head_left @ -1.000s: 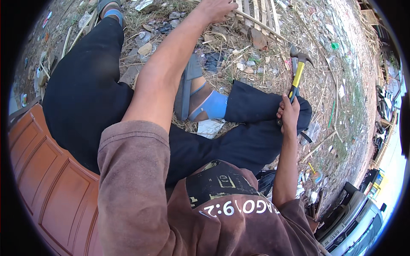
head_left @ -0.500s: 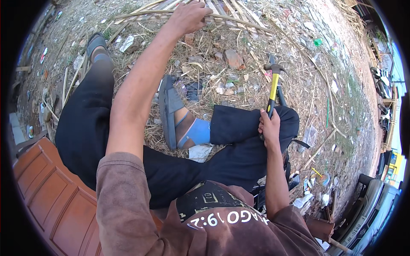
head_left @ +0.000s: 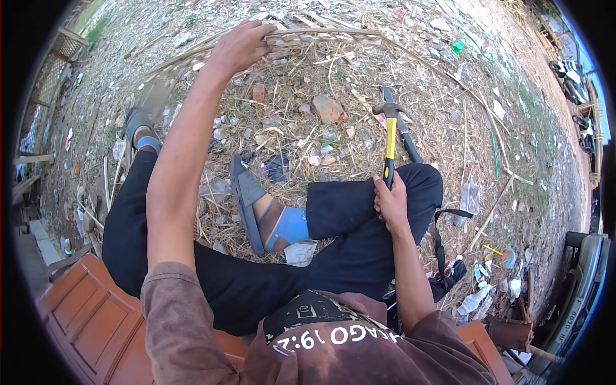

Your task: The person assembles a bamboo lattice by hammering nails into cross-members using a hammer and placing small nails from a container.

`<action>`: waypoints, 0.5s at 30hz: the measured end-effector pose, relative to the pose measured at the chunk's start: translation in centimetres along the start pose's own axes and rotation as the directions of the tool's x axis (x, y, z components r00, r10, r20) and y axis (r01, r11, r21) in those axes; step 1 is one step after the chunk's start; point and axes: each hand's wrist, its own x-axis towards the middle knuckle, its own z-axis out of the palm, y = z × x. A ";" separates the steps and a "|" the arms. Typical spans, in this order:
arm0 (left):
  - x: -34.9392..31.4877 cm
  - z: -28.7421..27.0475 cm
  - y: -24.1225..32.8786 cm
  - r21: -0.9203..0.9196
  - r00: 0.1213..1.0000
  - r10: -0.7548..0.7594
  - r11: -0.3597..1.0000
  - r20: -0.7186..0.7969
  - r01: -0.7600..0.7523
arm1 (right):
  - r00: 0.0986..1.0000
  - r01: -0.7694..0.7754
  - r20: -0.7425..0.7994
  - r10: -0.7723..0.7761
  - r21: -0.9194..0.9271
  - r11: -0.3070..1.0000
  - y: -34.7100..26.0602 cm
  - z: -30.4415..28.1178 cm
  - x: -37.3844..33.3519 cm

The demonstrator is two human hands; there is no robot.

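Note:
My left hand [head_left: 242, 48] is stretched far forward, its fingers closed on the edge of a panel of thin bamboo slats [head_left: 327, 33]. That panel now appears nearly edge-on, and its slats are blurred. Close to my bent right knee, my right hand [head_left: 391, 200] grips a hammer [head_left: 391, 138] by its black and yellow handle, with the dark claw head pointing away from me. Just beyond the hammer, a dark long-handled tool [head_left: 408, 142] lies on the ground; its kind is unclear.
Dry straw, stones and litter cover the ground. A broken brick [head_left: 329, 109] lies ahead of my sandalled foot [head_left: 247, 202]. Brown wooden panelling [head_left: 96, 308] is beneath me. A black strap [head_left: 440, 240] hangs by my right knee, and a vehicle [head_left: 581, 301] stands at far right.
The slat panel has turned from showing its face to nearly edge-on, my left hand moving with it toward the left. The hammer stays in my right hand. The whole view has shifted slightly.

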 end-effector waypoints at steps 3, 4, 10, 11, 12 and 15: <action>1.4 -1.3 -0.6 0.019 1.000 -0.011 1.000 0.017 0.011 | 1.000 0.010 0.003 -0.010 0.008 1.000 0.1 0.0 0.1; 2.0 -1.6 -1.1 0.028 0.999 -0.024 0.999 0.031 0.023 | 1.000 0.010 0.002 -0.010 0.003 1.000 0.1 0.1 0.1; 5.7 -3.8 -2.7 0.003 0.998 -0.052 0.999 0.041 0.052 | 1.000 -0.009 0.027 0.009 0.006 1.000 -0.4 0.0 0.0; 6.0 -4.2 -3.3 0.011 0.997 -0.050 0.999 0.051 0.049 | 0.999 -0.005 0.032 0.004 0.014 1.000 -0.3 0.2 0.0; 6.5 -4.7 -3.2 0.011 0.997 -0.045 0.999 0.056 0.044 | 0.999 -0.026 0.030 0.025 0.018 0.999 -0.2 0.1 0.0; 7.3 -5.4 -2.4 -0.001 0.995 -0.057 0.998 0.077 0.058 | 0.999 -0.046 0.027 0.045 0.037 0.998 -0.2 -0.2 0.3</action>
